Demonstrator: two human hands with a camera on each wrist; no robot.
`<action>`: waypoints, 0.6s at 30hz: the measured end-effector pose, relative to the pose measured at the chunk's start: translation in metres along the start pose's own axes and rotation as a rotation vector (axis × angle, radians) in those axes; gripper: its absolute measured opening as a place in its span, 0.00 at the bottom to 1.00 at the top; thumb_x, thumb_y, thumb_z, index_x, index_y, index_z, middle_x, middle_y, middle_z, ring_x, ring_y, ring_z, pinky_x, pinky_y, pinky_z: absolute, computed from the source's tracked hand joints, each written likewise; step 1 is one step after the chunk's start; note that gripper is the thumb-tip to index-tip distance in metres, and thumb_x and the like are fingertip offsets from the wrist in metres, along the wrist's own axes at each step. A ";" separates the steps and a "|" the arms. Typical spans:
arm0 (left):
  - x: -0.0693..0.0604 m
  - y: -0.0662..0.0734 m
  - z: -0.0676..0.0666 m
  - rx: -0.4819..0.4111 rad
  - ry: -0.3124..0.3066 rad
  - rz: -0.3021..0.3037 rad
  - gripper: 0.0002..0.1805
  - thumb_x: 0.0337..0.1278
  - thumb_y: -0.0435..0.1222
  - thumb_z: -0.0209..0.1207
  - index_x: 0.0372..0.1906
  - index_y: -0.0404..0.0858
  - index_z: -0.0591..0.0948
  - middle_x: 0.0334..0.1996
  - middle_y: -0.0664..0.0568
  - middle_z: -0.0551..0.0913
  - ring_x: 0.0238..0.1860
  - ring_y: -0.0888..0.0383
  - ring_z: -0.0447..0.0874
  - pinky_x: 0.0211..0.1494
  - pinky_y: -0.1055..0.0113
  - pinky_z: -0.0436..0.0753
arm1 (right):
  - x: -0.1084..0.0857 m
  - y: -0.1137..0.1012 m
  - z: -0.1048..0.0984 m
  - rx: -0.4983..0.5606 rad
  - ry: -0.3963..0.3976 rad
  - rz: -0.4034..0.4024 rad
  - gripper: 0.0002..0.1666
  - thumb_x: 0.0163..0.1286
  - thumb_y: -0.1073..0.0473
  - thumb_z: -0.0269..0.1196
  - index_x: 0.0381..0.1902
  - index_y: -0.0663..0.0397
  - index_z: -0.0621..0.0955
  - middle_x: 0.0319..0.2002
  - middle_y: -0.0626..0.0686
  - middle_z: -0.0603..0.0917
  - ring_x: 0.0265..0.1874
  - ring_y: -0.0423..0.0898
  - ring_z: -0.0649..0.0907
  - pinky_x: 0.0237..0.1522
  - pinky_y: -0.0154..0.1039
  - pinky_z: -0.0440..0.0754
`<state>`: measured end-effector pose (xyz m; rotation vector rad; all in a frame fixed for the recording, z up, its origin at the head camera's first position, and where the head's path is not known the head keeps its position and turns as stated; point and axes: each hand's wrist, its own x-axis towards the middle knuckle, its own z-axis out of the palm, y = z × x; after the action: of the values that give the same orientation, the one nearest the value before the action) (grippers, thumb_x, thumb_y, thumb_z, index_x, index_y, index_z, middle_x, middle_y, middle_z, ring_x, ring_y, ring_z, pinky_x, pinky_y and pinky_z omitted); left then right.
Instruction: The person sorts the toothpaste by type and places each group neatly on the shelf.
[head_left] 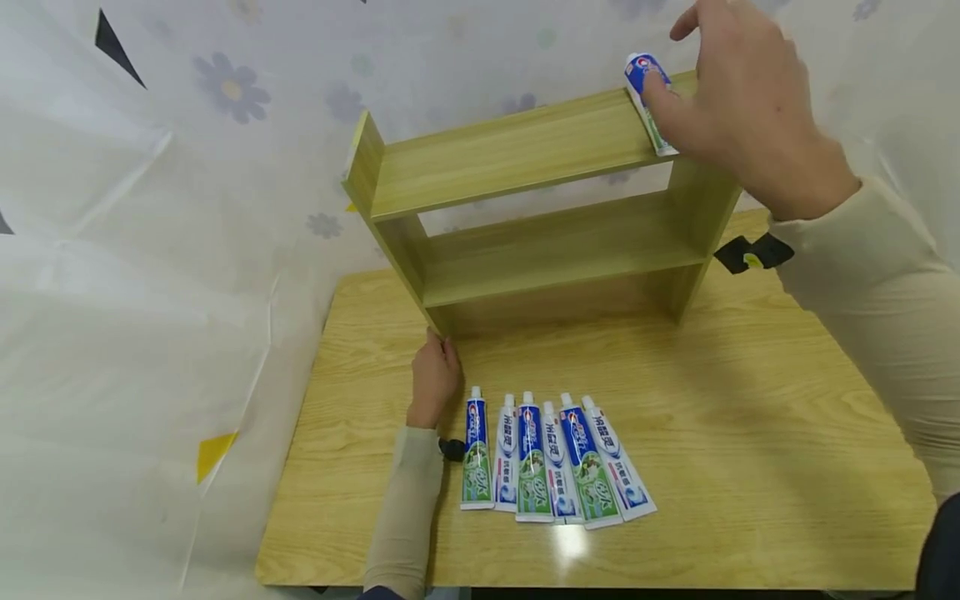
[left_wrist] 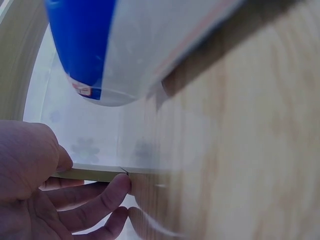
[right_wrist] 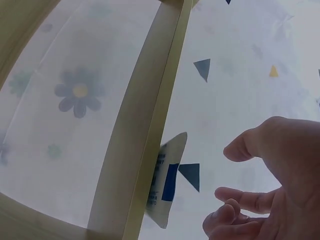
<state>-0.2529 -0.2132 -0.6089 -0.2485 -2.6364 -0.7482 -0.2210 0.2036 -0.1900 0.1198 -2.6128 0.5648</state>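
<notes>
A two-tier wooden shelf (head_left: pixel 510 158) stands on the table. My left hand (head_left: pixel 435 379) grips the foot of its left side panel, with thumb and fingers on either side of the board edge (left_wrist: pixel 90 174) in the left wrist view. On the right end of the top board lies a blue, white and green toothpaste tube (head_left: pixel 661 137), its flat end (right_wrist: pixel 167 187) jutting past the front edge. Over that tube hovers my right hand (head_left: pixel 750 108), fingers spread; the right wrist view shows a gap between hand and tube.
Several toothpaste tubes lie in a row before the shelf, blue-green ones (head_left: pixel 531 467) alternating with white ones (head_left: pixel 618 467), caps toward the shelf. A wooden table (head_left: pixel 750 467) carries everything. Behind hangs a pale flowered sheet (head_left: pixel 300 100).
</notes>
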 end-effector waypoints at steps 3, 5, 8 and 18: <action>-0.002 0.000 -0.002 0.003 0.009 0.004 0.15 0.88 0.43 0.45 0.49 0.35 0.74 0.24 0.43 0.81 0.23 0.46 0.81 0.23 0.51 0.77 | -0.015 -0.001 0.004 0.036 0.076 -0.057 0.36 0.80 0.45 0.55 0.75 0.63 0.74 0.40 0.61 0.74 0.34 0.52 0.69 0.32 0.46 0.64; -0.003 0.000 -0.004 0.001 0.013 0.007 0.16 0.89 0.43 0.44 0.48 0.35 0.74 0.24 0.44 0.81 0.22 0.48 0.80 0.23 0.53 0.76 | -0.025 -0.002 0.007 0.048 0.109 -0.082 0.35 0.80 0.46 0.56 0.73 0.63 0.75 0.40 0.60 0.74 0.34 0.51 0.69 0.32 0.45 0.63; -0.003 0.003 -0.008 -0.014 0.006 0.004 0.15 0.89 0.43 0.44 0.49 0.35 0.74 0.24 0.45 0.80 0.21 0.50 0.78 0.22 0.56 0.74 | -0.037 -0.002 0.010 0.060 0.143 -0.119 0.33 0.79 0.47 0.58 0.72 0.63 0.76 0.41 0.62 0.76 0.34 0.50 0.69 0.31 0.42 0.62; 0.004 0.019 -0.008 -0.050 -0.012 -0.004 0.14 0.88 0.41 0.46 0.51 0.33 0.75 0.26 0.39 0.83 0.23 0.43 0.82 0.24 0.51 0.79 | -0.076 -0.003 0.022 0.054 0.245 -0.228 0.28 0.81 0.51 0.60 0.68 0.65 0.78 0.36 0.63 0.82 0.29 0.52 0.76 0.29 0.40 0.63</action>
<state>-0.2490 -0.2013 -0.5916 -0.2626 -2.6324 -0.8164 -0.1618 0.1908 -0.2417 0.3395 -2.3091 0.5321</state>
